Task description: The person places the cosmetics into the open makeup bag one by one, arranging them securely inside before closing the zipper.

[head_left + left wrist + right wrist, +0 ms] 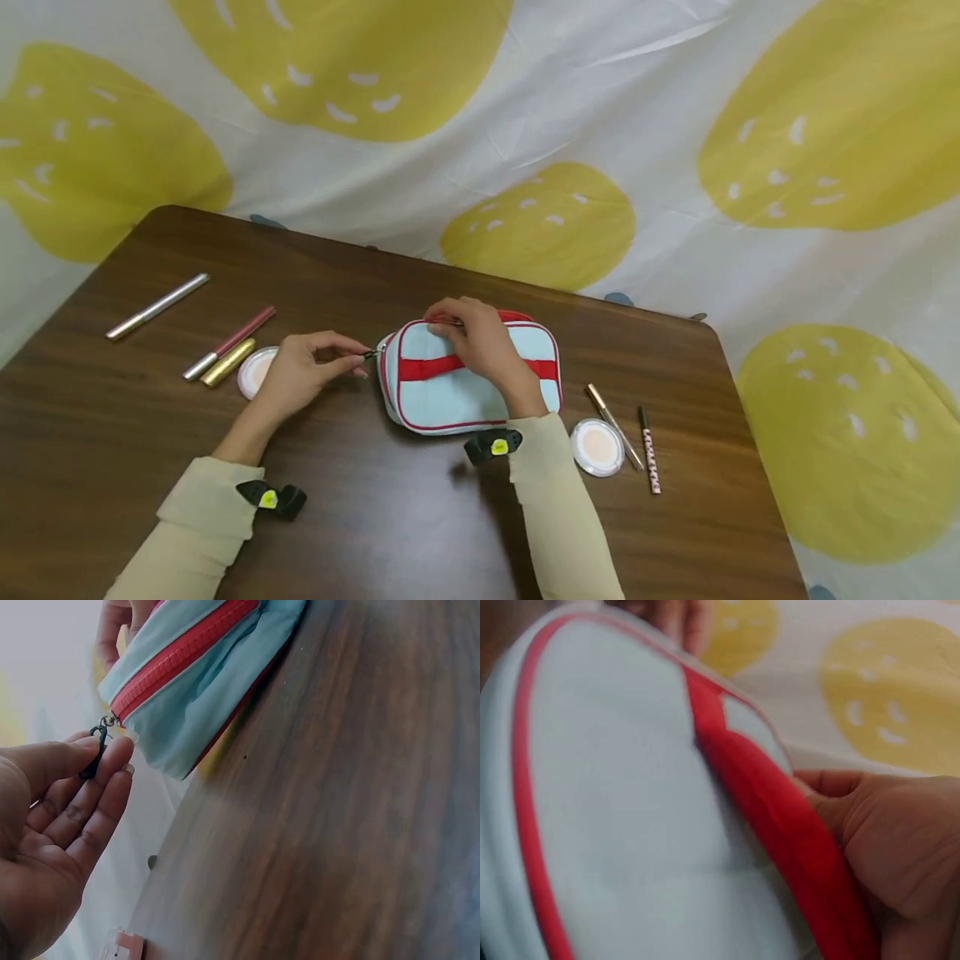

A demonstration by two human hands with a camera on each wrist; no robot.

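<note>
Your pale blue fabric pouch with red piping and red strap (468, 379) lies mid-bench on its side, red zipper (176, 656) closed, dark zipper pull (95, 750) sticking out left.

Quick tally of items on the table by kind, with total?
Pouch: 1, light blue with red trim, left hand pinching its zipper pull, right hand holding its top.
Round compacts: 2.
Pen-like sticks, left side: 3.
Pen-like sticks, right side: 2.
Total: 8
</note>
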